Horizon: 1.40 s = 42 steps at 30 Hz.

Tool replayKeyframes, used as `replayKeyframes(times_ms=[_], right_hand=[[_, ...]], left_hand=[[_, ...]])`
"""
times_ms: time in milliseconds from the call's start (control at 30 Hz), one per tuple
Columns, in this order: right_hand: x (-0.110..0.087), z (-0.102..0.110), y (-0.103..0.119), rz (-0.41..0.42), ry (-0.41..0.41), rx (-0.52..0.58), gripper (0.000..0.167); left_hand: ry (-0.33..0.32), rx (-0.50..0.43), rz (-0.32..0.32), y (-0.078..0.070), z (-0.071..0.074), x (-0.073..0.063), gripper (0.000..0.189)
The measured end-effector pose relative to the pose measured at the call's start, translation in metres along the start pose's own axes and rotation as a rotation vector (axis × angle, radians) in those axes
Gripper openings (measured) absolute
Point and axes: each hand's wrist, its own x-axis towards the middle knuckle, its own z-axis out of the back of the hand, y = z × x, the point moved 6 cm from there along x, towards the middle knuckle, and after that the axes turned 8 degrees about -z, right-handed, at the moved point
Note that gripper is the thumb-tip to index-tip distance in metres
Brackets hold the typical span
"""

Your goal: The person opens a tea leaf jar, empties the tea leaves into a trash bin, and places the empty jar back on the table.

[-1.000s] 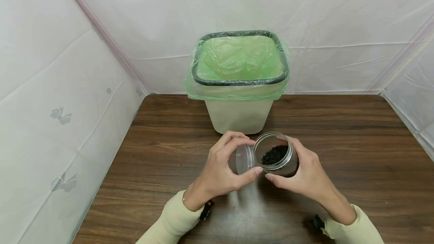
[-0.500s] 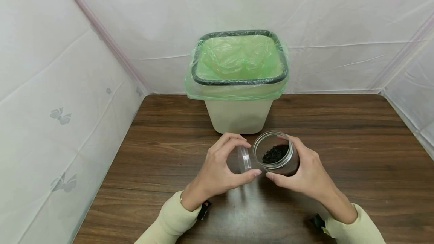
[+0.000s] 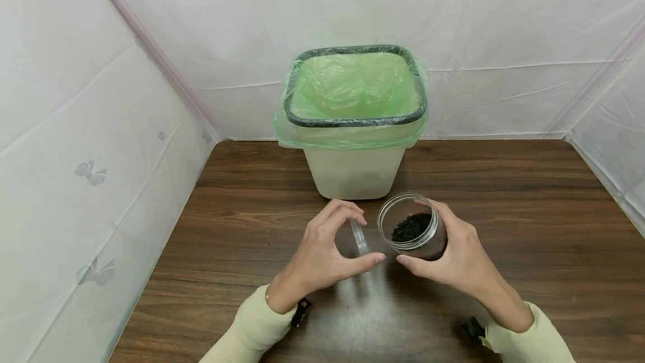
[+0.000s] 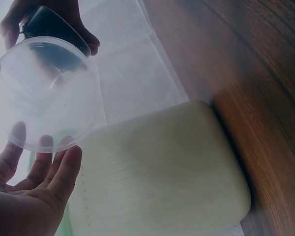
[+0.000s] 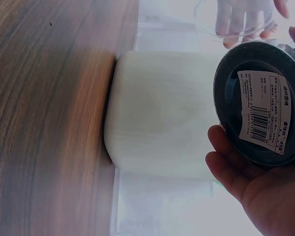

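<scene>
My left hand (image 3: 325, 248) grips a clear round lid (image 3: 359, 237) by its edge, fingers at the top and thumb below. In the left wrist view the lid (image 4: 49, 98) shows its broad see-through face. Tilted toward the left, an uncapped clear jar (image 3: 428, 242) is held in my right hand (image 3: 458, 248), thumb in front and fingers behind. Dark, dry shreds (image 3: 410, 227) lie inside it, away from the mouth. A printed barcode label (image 5: 265, 110) covers part of the jar's base in the right wrist view. A small gap separates lid and jar.
Right behind the hands stands a cream bin (image 3: 355, 172) with a dark rim ring (image 3: 358, 123) and a green plastic liner (image 3: 360, 91). The wooden table (image 3: 504, 212) is bordered by white sheeting (image 3: 478, 27) at the back and sides.
My left hand has drawn the lid leftward off the jar's mouth and turned it nearly edge-on to the head view. The right hand and jar have barely moved.
</scene>
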Motion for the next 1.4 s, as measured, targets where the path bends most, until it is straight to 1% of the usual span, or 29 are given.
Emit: replayKeyframes(times_ms=[267, 567, 833, 1133, 1267, 1400], right_hand=[[-0.001, 0.002, -0.001, -0.001, -0.002, 0.007, 0.100], [-0.001, 0.003, -0.001, -0.002, -0.011, 0.011, 0.102], [-0.001, 0.004, -0.004, -0.003, -0.011, -0.013, 0.101], [-0.001, 0.003, -0.004, -0.021, -0.008, 0.000, 0.101], [-0.002, 0.003, -0.005, -0.028, -0.010, 0.006, 0.102], [-0.002, 0.003, -0.005, -0.032, -0.010, 0.001, 0.102]], left_hand=[[0.015, 0.014, 0.023, 0.005, -0.001, -0.004, 0.045], [0.054, 0.046, 0.065, 0.011, -0.002, -0.008, 0.046], [0.104, 0.072, 0.118, 0.017, -0.004, -0.013, 0.045], [0.168, 0.085, 0.168, 0.025, -0.010, -0.018, 0.047], [0.188, 0.109, 0.180, 0.027, -0.012, -0.020, 0.049], [0.223, 0.137, 0.205, 0.030, -0.014, -0.022, 0.050]])
